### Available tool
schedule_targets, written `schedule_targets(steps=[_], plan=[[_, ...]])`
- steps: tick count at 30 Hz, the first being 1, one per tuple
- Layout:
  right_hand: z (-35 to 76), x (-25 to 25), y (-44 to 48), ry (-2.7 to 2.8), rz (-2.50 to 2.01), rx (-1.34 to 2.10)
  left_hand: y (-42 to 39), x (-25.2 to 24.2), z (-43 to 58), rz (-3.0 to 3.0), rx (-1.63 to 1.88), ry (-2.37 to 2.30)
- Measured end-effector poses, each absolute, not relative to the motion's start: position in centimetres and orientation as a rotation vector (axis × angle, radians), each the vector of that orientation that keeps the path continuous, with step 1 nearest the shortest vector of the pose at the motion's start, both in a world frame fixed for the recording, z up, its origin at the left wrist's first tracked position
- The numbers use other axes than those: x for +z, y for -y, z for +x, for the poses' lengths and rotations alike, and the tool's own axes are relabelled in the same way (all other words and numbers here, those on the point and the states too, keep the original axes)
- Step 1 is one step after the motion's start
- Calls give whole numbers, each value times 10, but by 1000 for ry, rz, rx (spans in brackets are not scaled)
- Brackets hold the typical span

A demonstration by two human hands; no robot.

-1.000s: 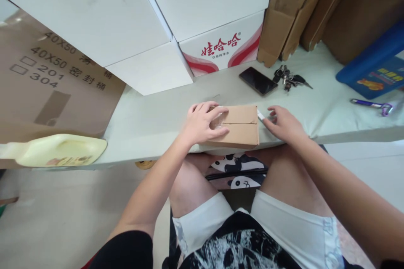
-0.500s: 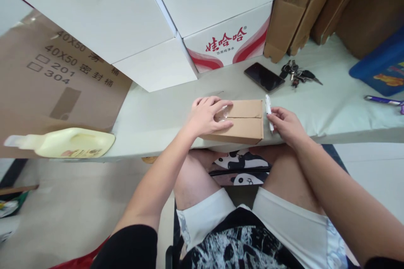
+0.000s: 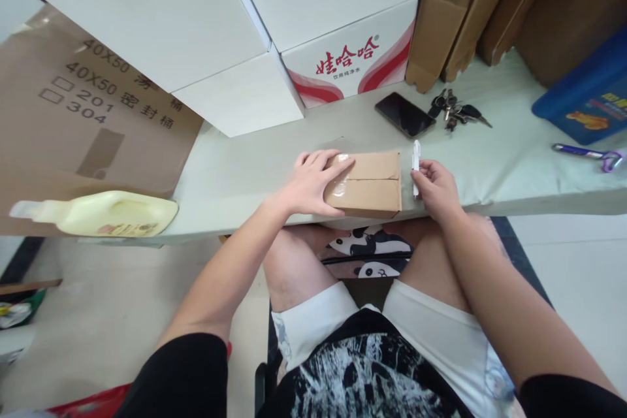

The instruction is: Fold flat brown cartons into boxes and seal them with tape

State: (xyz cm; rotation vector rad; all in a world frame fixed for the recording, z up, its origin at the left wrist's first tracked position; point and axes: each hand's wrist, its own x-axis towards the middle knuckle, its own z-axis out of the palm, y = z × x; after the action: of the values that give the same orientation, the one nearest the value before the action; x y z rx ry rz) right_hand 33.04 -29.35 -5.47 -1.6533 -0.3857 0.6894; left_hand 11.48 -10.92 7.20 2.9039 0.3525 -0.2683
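A small brown cardboard box (image 3: 372,184) lies at the near edge of the pale table (image 3: 255,170), its top flaps closed with clear tape at the left end. My left hand (image 3: 311,183) rests flat on the box's left end, fingers spread over the tape. My right hand (image 3: 434,188) is closed on a slim white tool (image 3: 416,158), perhaps a small cutter, held upright against the box's right end.
White cartons (image 3: 274,32) and a red-printed carton (image 3: 350,62) stand behind. A black phone (image 3: 404,115), keys (image 3: 455,111), a purple tool (image 3: 588,155) and a blue box (image 3: 588,101) lie to the right. A cream jug (image 3: 105,215) lies at the left.
My right hand has picked the white tool up from the table and stood it at the box's right end. My left hand stays on the box.
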Motion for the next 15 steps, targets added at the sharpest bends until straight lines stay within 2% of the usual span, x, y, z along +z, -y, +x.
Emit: schedule_targets(steps=[6,15], plan=[[332,-52,295,421,-1696,718,98,71,130,2843,-95,-653],[335,-57,298,336,-1674,736,109,65,147,2779,55,-711]])
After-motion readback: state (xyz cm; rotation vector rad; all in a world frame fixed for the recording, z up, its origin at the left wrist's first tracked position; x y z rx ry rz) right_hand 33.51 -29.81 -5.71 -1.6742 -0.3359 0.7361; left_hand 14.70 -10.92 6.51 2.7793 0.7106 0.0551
